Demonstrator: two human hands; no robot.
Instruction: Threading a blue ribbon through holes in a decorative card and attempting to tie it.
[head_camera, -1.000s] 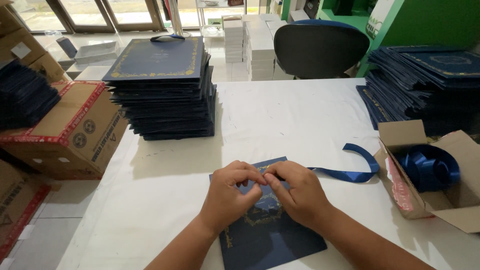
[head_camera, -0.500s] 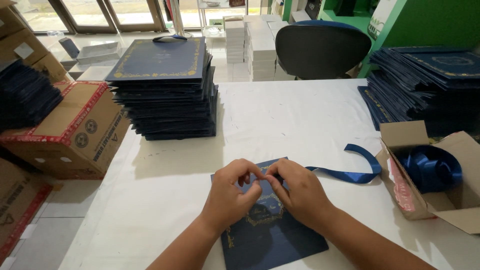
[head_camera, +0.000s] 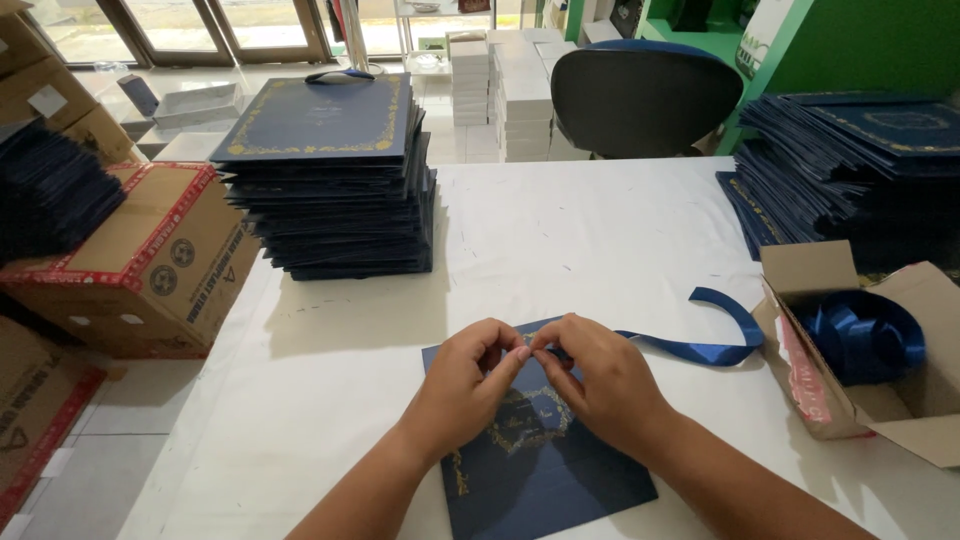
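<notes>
Dark blue folder (head_camera: 545, 470) with gold ornament, flat on the white counter (head_camera: 560, 240) at its near edge. Left hand (head_camera: 468, 385) and right hand (head_camera: 598, 380) meet at its upper edge, fingertips pinching a blue ribbon (head_camera: 700, 350) that trails right to a cardboard box (head_camera: 810, 385). Step judged: fitting ribbon; next needs fine fingertip control.

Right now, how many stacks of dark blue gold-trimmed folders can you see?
3: one tall stack of folders at the table's back left, one slumped stack at the right, and a darker pile partly cut off at far left.
</notes>
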